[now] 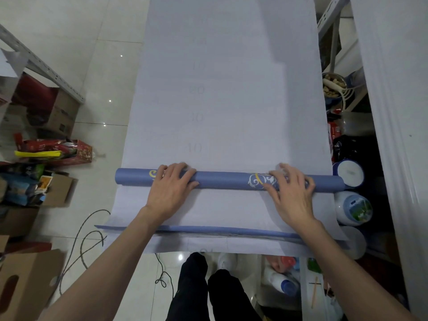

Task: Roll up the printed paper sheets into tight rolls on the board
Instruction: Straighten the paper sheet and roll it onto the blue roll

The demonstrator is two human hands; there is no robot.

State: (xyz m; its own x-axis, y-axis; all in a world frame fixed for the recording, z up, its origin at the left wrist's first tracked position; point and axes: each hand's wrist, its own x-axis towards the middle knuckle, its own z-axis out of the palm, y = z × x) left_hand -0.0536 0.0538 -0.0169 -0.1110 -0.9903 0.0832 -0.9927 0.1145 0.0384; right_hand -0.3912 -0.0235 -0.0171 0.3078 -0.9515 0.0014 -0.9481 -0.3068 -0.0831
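A long pale sheet [222, 89] lies face down on the board, faint numbers showing through it. Its near end is wound into a blue roll [227, 179] with white and yellow scrollwork, lying crosswise. My left hand [172, 184] rests on top of the roll's left part, fingers spread and curved over it. Over the roll's right part lies my right hand [291, 188], fingers curved over the far side. Nearer to me, a second sheet's blue edge [208, 229] curls up at the board's front.
Cardboard boxes [55, 112] and snack packets [53, 149] crowd the floor at left, with a dark cable [88, 232] looping near the board. White and blue jars [352, 209] stand at the right edge. A metal rack [333, 31] is at the back right. My legs [208, 293] are below.
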